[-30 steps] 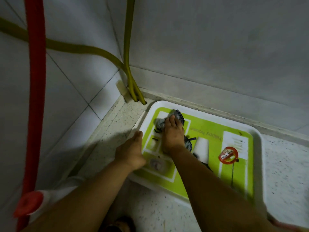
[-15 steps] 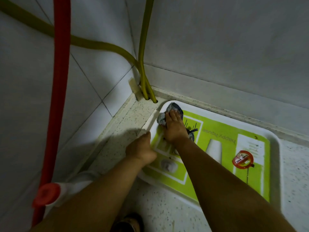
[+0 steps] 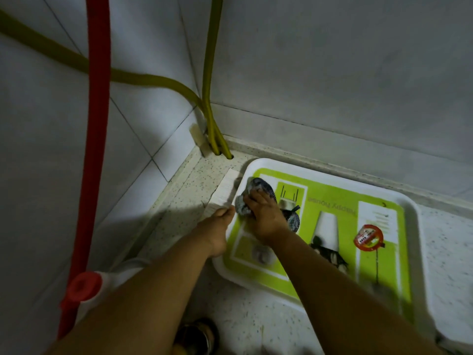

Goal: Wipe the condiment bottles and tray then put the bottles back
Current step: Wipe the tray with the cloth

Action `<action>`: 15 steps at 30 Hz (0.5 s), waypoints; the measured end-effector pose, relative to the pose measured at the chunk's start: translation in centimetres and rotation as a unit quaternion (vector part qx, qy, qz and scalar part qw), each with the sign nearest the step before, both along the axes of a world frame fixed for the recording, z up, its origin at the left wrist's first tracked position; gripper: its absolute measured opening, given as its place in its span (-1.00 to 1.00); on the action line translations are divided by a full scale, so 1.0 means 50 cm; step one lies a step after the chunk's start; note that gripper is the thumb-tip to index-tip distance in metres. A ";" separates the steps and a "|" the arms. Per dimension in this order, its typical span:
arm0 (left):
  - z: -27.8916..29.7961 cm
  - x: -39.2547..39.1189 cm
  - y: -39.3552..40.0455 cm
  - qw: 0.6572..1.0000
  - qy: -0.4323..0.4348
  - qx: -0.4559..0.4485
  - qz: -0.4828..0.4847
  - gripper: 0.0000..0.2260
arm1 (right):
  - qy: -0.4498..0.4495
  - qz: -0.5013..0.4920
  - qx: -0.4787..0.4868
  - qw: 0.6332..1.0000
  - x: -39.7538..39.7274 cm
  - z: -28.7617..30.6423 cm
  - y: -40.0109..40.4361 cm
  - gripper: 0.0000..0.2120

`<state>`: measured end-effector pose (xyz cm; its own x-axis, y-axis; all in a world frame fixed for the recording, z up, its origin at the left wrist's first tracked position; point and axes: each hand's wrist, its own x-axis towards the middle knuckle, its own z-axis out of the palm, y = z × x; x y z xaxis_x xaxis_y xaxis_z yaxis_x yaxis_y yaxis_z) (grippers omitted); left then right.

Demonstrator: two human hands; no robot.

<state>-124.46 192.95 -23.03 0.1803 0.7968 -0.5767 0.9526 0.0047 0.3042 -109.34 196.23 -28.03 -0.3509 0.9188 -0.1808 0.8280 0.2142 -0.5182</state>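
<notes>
A white tray [image 3: 419,252] with a green printed face lies on the speckled counter in the corner. My right hand [image 3: 266,216] presses a dark patterned cloth [image 3: 258,187] onto the tray's far left part, fingers curled over the bunched cloth. My left hand [image 3: 213,233] rests on the tray's left rim, holding it, with the fingers hidden behind the hand. A white bottle with a red cap [image 3: 84,288] stands at the lower left, partly behind my left forearm.
Tiled walls meet just behind the tray. A red hose [image 3: 96,124] hangs down at the left, and yellow-green hoses [image 3: 210,103] run into the counter corner. A white strip [image 3: 221,194] lies left of the tray. A dark round object [image 3: 197,334] sits at the bottom edge.
My right hand has drawn the cloth a little back toward me and to the left on the tray. My left hand stays at the tray's left rim.
</notes>
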 end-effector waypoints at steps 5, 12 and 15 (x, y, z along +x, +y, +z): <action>-0.003 -0.006 0.003 1.000 -0.018 0.002 0.000 -0.21 | 0.020 0.019 -0.011 1.000 -0.012 -0.001 -0.065 -0.48; -0.022 -0.022 0.005 0.999 -0.044 0.029 -0.002 -0.30 | -0.024 0.045 -0.031 0.998 -0.026 0.004 -0.138 -0.50; -0.034 -0.025 0.001 0.997 -0.059 0.042 0.013 -0.30 | -0.037 0.052 -0.041 0.997 -0.028 0.005 -0.168 -0.50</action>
<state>-125.70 192.99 -24.72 0.2205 0.8467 -0.4841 0.9102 -0.0003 0.4141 -110.76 187.81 -27.77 -0.4271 0.8591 -0.2820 0.8400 0.2616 -0.4753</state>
